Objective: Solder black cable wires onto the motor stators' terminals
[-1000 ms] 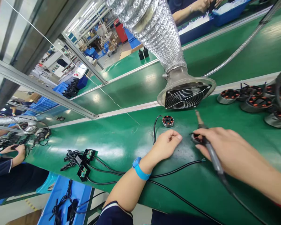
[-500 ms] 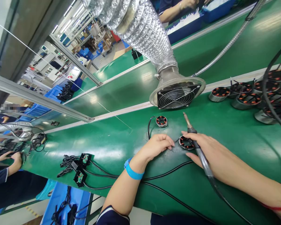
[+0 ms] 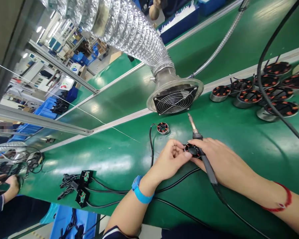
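My left hand [image 3: 173,157], with a blue wrist strap, is closed on the left rim of a small round motor stator [image 3: 193,151] with a metal ring and a dark centre. My right hand [image 3: 213,154] holds a soldering iron [image 3: 209,166] across the fingers, its bare tip pointing away from me. The thumb and fingers of that hand also touch the stator's right side. Beyond the hands, a second stator [image 3: 162,128] lies on the green bench, with a black cable [image 3: 150,146] at its left.
A fume extractor [image 3: 175,99] on a foil duct hangs over the bench. Several larger stators [image 3: 248,99] stand at the right. Black boxes with circuit boards [image 3: 86,177] and cables lie at the left, above a blue bin [image 3: 87,215]. A co-worker's hands [image 3: 11,186] show far left.
My left hand has moved right and taken hold of the stator, which is now lifted and tilted between both hands. The right hand keeps the soldering iron. The whole view has shifted slightly.
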The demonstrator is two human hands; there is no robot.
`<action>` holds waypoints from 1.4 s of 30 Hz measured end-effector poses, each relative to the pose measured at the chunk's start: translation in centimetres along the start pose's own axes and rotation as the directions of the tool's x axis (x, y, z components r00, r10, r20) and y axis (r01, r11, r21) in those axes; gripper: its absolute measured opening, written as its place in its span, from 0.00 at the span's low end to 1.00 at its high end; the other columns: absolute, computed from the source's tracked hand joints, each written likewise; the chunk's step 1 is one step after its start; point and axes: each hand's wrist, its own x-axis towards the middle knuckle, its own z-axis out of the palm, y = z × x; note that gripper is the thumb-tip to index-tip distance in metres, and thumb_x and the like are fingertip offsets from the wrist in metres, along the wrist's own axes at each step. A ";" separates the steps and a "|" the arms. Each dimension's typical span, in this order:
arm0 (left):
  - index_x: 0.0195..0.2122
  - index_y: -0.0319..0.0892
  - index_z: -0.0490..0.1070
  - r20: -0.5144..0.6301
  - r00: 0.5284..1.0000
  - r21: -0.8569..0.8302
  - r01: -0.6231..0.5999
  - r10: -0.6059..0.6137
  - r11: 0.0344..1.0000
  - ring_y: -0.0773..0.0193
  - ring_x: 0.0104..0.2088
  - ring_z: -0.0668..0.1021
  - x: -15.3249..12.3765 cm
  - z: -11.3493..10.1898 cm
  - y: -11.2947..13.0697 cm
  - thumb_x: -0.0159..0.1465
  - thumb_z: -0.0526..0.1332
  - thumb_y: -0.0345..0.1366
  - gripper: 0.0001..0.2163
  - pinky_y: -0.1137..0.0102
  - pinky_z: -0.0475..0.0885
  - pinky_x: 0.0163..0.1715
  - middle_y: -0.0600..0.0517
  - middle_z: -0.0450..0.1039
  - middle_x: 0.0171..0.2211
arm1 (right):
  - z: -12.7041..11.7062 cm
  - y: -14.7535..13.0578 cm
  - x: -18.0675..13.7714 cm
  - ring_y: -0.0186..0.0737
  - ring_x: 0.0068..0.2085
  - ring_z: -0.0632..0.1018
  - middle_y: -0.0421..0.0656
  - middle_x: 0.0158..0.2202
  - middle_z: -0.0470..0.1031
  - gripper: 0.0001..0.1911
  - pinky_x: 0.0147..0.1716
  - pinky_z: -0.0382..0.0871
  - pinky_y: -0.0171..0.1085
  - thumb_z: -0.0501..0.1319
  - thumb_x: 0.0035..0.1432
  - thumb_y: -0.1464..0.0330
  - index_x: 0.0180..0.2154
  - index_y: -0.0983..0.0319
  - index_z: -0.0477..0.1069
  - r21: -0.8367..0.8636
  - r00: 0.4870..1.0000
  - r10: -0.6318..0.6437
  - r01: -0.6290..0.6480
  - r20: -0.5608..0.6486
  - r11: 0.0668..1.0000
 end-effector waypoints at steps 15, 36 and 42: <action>0.27 0.40 0.66 -0.005 0.988 0.144 0.156 -0.157 0.977 0.75 0.21 0.60 0.5 -2.1 1.0 0.61 0.64 0.41 0.12 0.73 0.54 0.25 0.60 0.62 0.20 | 0.0 0.2 0.2 0.47 0.35 0.76 0.47 0.37 0.75 0.15 0.35 0.69 0.42 0.50 0.73 0.62 0.53 0.63 0.65 0.011 1.000 -0.013 0.013 0.006 1.000; 0.28 0.39 0.69 0.171 0.964 0.020 0.202 -0.202 0.979 0.75 0.22 0.62 0.4 -2.1 0.5 0.57 0.66 0.49 0.17 0.74 0.55 0.24 0.56 0.69 0.23 | 0.0 -0.1 0.2 0.47 0.35 0.76 0.48 0.36 0.75 0.15 0.35 0.68 0.43 0.49 0.73 0.63 0.53 0.65 0.65 -0.061 0.999 -0.034 0.035 0.015 0.998; 0.28 0.38 0.73 0.240 0.941 -0.038 0.255 -0.239 0.966 0.72 0.25 0.70 0.6 -2.0 0.2 0.52 0.72 0.39 0.12 0.74 0.62 0.28 0.54 0.73 0.25 | -0.1 0.2 0.1 0.46 0.34 0.76 0.47 0.36 0.76 0.15 0.34 0.68 0.42 0.50 0.70 0.66 0.54 0.64 0.65 -0.026 0.999 -0.037 0.037 0.027 0.999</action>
